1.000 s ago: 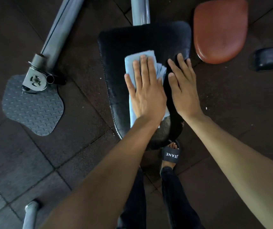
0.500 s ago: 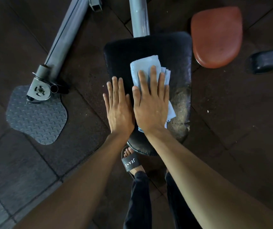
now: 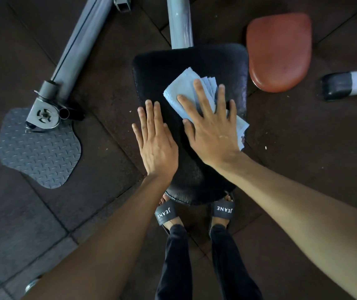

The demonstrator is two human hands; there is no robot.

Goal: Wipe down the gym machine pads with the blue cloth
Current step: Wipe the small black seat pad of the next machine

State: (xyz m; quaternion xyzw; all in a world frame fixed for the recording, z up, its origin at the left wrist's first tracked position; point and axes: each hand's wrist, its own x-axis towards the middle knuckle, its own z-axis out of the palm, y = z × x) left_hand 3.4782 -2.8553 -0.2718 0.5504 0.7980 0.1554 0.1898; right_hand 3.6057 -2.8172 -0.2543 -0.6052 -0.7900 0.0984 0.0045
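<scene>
right hand [image 3: 213, 135] flat on blue cloth [image 3: 187, 89], black pad [image 3: 151, 70]

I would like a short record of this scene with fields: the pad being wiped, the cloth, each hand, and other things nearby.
pad: black pad, worn at its right edge
cloth: folded blue cloth, lying on the black pad
right hand: right hand flat on the cloth, fingers spread
left hand: left hand flat on the pad's left edge, off the cloth
nearby: red-brown pad to the right; grey footplate on the floor, left

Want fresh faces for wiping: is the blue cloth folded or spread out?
Folded: the blue cloth shows stacked layer edges beside the right hand.
</scene>
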